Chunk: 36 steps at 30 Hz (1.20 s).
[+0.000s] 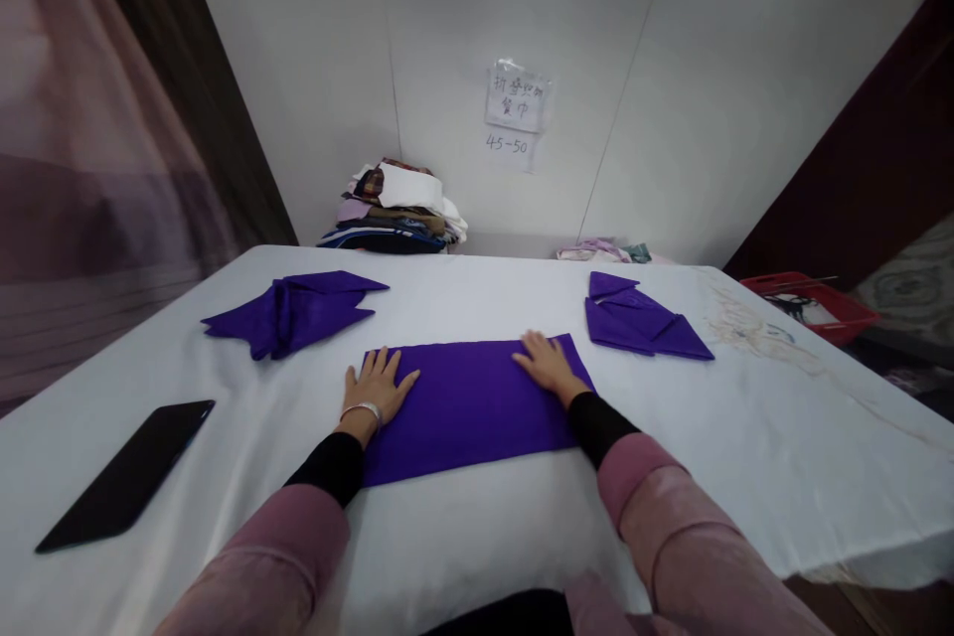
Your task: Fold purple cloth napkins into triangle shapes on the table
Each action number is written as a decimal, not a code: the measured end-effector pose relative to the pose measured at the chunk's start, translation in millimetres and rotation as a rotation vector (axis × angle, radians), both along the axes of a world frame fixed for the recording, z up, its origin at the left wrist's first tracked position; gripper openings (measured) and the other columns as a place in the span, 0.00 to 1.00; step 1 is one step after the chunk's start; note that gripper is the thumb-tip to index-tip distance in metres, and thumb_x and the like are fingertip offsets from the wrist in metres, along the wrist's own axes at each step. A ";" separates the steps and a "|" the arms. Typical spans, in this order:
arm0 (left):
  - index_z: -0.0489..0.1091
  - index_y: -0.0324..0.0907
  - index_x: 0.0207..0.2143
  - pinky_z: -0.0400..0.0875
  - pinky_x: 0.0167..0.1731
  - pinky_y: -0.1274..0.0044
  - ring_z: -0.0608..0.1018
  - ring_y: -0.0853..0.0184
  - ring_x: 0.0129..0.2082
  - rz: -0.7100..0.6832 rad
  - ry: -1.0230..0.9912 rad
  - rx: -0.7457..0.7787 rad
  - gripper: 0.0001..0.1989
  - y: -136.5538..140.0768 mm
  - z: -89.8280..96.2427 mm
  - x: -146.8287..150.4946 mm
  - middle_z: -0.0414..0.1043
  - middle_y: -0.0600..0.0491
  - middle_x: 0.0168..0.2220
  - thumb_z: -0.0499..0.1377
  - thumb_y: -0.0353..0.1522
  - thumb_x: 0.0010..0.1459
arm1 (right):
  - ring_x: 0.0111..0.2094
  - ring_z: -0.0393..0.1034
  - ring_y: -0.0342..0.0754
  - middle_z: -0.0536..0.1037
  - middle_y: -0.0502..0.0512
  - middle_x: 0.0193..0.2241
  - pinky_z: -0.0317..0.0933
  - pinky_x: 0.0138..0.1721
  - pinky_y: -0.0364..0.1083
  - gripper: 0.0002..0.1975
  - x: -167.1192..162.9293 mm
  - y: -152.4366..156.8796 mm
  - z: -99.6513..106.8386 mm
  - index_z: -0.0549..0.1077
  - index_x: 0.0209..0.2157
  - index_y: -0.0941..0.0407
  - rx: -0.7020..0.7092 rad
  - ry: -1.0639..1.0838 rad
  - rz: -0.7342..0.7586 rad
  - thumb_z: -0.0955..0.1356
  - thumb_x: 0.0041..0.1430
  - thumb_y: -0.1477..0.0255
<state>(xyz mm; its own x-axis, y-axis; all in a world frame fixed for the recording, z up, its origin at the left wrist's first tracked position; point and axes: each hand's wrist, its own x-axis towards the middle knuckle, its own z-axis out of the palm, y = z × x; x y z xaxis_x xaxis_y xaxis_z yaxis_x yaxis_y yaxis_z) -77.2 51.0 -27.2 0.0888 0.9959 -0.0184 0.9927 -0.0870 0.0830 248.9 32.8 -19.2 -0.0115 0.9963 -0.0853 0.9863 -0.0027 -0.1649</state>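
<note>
A purple cloth (469,407), folded into a wide rectangle, lies flat on the white-covered table in front of me. My left hand (377,386) rests on its left end with the fingers spread, a silver bracelet at the wrist. Near the far right corner, my right hand (548,363) lies flat on the same cloth, fingers stretched out. Neither hand grips anything. To the far left sits a purple cloth folded into a pointed shape (298,313). Another folded purple cloth with angular points (641,316) lies to the far right.
A dark flat tablet-like slab (126,477) lies on the left of the white tablecloth (477,542). Piled clothes (402,209) stand behind the table by the wall, below a handwritten paper sign (516,99). A red basket (842,313) is beyond the right edge.
</note>
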 end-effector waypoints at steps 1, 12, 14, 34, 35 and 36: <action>0.49 0.41 0.61 0.42 0.57 0.55 0.45 0.55 0.64 0.000 0.001 0.005 0.36 -0.3 0.3 0.4 0.42 0.47 0.65 0.37 0.51 0.57 | 0.63 0.37 0.50 0.47 0.56 0.63 0.34 0.60 0.54 0.31 23.2 0.4 1.8 0.51 0.61 0.57 0.000 -0.020 -0.085 0.52 0.62 0.54; 0.49 0.41 0.61 0.43 0.57 0.55 0.46 0.54 0.64 0.000 0.014 0.012 0.35 0.0 -1.5 0.3 0.42 0.47 0.65 0.37 0.51 0.57 | 0.64 0.36 0.53 0.48 0.61 0.63 0.31 0.60 0.56 0.36 -34.8 -33.2 -5.2 0.51 0.61 0.60 0.103 0.054 0.262 0.51 0.60 0.50; 0.49 0.41 0.61 0.44 0.57 0.55 0.46 0.54 0.63 -0.003 0.019 0.020 0.36 0.5 -2.4 -0.4 0.42 0.47 0.65 0.37 0.51 0.57 | 0.64 0.36 0.52 0.48 0.60 0.63 0.31 0.60 0.56 0.37 -70.8 -44.8 -7.6 0.50 0.62 0.59 0.114 0.118 0.442 0.50 0.59 0.48; 0.44 0.37 0.62 0.42 0.58 0.56 0.45 0.56 0.64 0.042 -0.109 0.003 0.37 -15.7 18.3 10.1 0.41 0.44 0.65 0.37 0.51 0.58 | 0.63 0.37 0.52 0.48 0.56 0.63 0.37 0.59 0.57 0.31 76.0 -60.5 -33.1 0.50 0.62 0.57 0.085 -0.109 -0.046 0.50 0.62 0.55; 0.45 0.38 0.62 0.41 0.58 0.56 0.45 0.57 0.64 -0.013 -0.097 0.030 0.37 -25.9 18.7 13.8 0.41 0.45 0.65 0.37 0.51 0.58 | 0.63 0.37 0.52 0.48 0.56 0.63 0.37 0.59 0.57 0.31 76.1 -60.2 -33.1 0.50 0.62 0.57 0.086 -0.110 -0.047 0.50 0.62 0.55; 0.46 0.40 0.62 0.40 0.58 0.56 0.45 0.57 0.64 -0.088 -0.079 0.051 0.36 -37.6 17.6 17.7 0.42 0.46 0.65 0.38 0.51 0.58 | 0.63 0.37 0.52 0.48 0.56 0.63 0.36 0.59 0.57 0.31 76.9 -59.8 -32.7 0.50 0.62 0.56 0.085 -0.110 -0.047 0.50 0.62 0.55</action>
<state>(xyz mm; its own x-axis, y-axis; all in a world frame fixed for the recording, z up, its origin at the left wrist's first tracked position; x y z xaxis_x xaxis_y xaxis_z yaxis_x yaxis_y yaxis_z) -59.5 13.4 -9.6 0.1746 0.9837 0.0429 0.9716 -0.1792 0.1542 325.8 -27.0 -51.9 0.0397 0.9992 0.0016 0.9976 -0.0395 -0.0577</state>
